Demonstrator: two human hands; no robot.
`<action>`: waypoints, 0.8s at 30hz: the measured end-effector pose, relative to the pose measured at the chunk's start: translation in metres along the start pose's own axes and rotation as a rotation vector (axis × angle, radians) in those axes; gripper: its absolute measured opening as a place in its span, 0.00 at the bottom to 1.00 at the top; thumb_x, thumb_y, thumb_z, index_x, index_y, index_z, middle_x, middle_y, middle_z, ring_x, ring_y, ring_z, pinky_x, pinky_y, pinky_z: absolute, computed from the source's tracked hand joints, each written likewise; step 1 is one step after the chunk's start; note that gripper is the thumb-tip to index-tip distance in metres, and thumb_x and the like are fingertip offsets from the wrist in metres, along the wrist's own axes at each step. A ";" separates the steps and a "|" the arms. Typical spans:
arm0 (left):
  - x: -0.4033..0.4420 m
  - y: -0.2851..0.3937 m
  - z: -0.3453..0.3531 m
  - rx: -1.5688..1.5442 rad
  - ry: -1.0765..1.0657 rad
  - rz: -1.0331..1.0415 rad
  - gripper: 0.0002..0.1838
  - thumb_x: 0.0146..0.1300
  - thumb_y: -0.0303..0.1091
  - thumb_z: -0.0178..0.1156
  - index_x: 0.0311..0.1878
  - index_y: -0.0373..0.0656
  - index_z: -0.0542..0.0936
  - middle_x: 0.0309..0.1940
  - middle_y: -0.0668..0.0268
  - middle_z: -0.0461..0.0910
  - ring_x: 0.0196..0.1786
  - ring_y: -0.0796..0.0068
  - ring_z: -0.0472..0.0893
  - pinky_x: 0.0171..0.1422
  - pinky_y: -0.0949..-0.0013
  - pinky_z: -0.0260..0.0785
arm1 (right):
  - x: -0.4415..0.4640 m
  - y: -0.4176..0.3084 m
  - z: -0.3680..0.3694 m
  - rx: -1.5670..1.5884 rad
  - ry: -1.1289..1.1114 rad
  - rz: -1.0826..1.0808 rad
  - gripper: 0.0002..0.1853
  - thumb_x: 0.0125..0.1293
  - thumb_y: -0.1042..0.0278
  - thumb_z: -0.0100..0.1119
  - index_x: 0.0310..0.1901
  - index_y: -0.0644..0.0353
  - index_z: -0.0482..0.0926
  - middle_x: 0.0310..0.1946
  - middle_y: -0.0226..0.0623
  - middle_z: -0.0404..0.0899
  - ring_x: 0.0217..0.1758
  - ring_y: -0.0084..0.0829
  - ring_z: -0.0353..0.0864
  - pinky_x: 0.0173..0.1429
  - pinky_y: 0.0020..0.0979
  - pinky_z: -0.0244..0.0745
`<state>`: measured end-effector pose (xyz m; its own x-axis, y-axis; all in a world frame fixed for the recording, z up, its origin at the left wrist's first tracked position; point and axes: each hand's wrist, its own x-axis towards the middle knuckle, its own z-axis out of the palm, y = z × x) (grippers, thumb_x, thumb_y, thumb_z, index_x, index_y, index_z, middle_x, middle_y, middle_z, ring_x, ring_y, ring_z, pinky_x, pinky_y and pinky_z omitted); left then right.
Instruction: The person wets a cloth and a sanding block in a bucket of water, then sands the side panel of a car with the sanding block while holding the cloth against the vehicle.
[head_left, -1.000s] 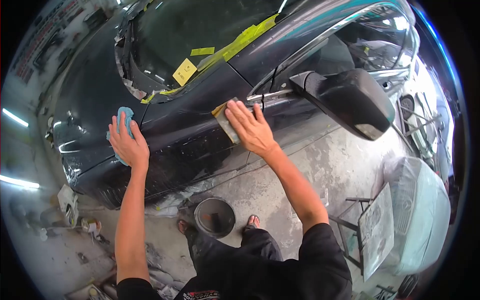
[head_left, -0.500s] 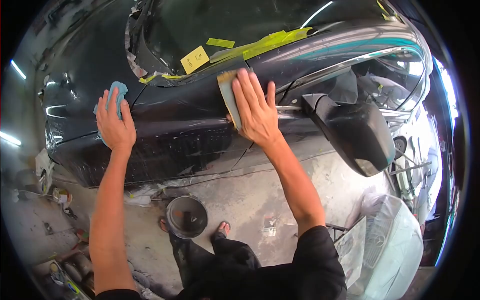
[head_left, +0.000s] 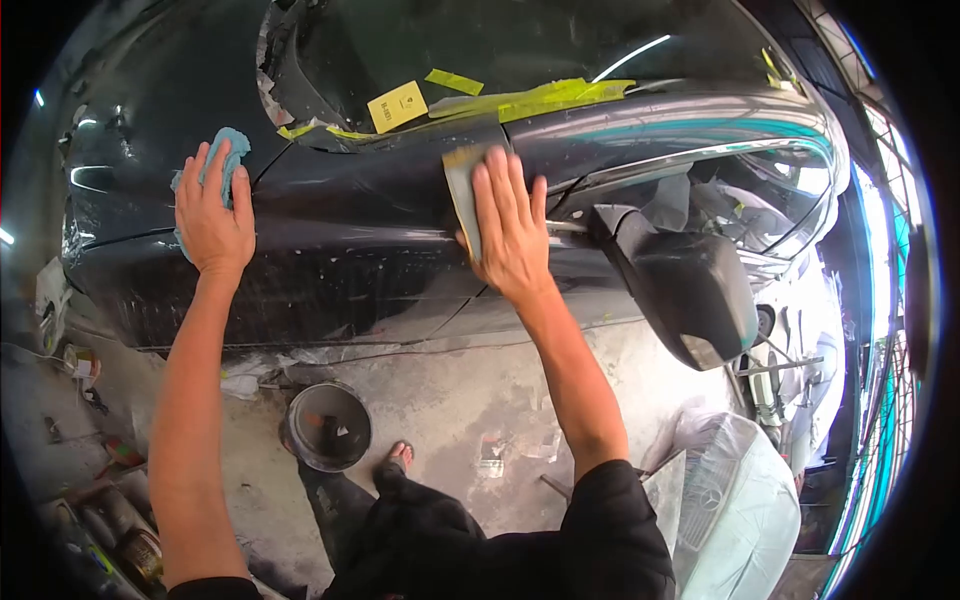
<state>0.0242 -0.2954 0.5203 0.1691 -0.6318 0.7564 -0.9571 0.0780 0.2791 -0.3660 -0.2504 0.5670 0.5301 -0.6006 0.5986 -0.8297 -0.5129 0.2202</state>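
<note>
My left hand (head_left: 215, 225) lies with its fingers over a crumpled light-blue cloth (head_left: 232, 150), holding it against the dark car's front fender (head_left: 330, 190). My right hand (head_left: 512, 225) presses a folded sheet of sandpaper (head_left: 463, 190), greyish with a yellow-brown edge, onto the same bodywork near the door gap. Its fingers stretch flat across the sheet, and the thumb is mostly hidden. Pale specks and wet-looking streaks mark the dark side panel below both hands.
Right of my right hand, the black side mirror (head_left: 695, 285) juts out. Yellow-green tape (head_left: 560, 98) and a yellow card (head_left: 397, 106) lie along the windscreen edge. A black bucket (head_left: 329, 427) stands by my feet. A plastic-wrapped car part (head_left: 740, 510) sits lower right.
The view has shifted slightly. My right hand and the sandpaper have slid a little toward me over the panel. My left hand stays on the cloth at nearly the same place.
</note>
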 end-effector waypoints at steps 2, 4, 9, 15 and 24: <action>-0.002 -0.002 0.000 -0.007 0.012 -0.004 0.23 0.82 0.47 0.57 0.75 0.57 0.79 0.77 0.61 0.75 0.80 0.47 0.71 0.83 0.46 0.62 | -0.034 0.001 0.011 -0.014 -0.011 0.004 0.47 0.70 0.50 0.67 0.81 0.72 0.62 0.85 0.65 0.56 0.88 0.65 0.56 0.84 0.71 0.50; -0.002 0.000 0.001 -0.007 0.038 -0.002 0.23 0.81 0.47 0.59 0.74 0.57 0.80 0.77 0.62 0.76 0.79 0.49 0.72 0.82 0.45 0.62 | -0.026 -0.009 0.005 -0.063 0.003 0.013 0.48 0.70 0.50 0.67 0.81 0.74 0.61 0.84 0.68 0.55 0.88 0.66 0.56 0.84 0.72 0.50; -0.002 0.000 0.001 0.009 0.016 -0.010 0.23 0.81 0.48 0.58 0.75 0.60 0.80 0.77 0.63 0.76 0.80 0.51 0.71 0.83 0.46 0.62 | 0.025 -0.017 0.007 0.032 0.087 0.061 0.49 0.70 0.48 0.67 0.82 0.74 0.60 0.85 0.65 0.56 0.87 0.67 0.58 0.82 0.66 0.58; -0.001 -0.002 0.001 0.042 0.035 -0.031 0.23 0.81 0.50 0.58 0.75 0.61 0.80 0.76 0.64 0.77 0.80 0.52 0.71 0.83 0.47 0.62 | -0.021 -0.008 0.015 0.025 0.035 0.021 0.45 0.78 0.46 0.56 0.82 0.76 0.57 0.85 0.68 0.54 0.88 0.68 0.54 0.84 0.69 0.49; -0.002 0.000 0.004 0.031 0.014 -0.044 0.23 0.81 0.52 0.58 0.74 0.61 0.81 0.76 0.65 0.77 0.81 0.54 0.71 0.84 0.47 0.61 | -0.024 -0.007 0.012 0.004 0.013 0.043 0.43 0.81 0.46 0.51 0.82 0.75 0.58 0.84 0.68 0.55 0.88 0.68 0.53 0.86 0.68 0.45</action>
<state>0.0226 -0.2969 0.5169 0.2141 -0.6235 0.7520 -0.9555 0.0263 0.2939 -0.3705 -0.2401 0.5417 0.4916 -0.6141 0.6174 -0.8510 -0.4893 0.1909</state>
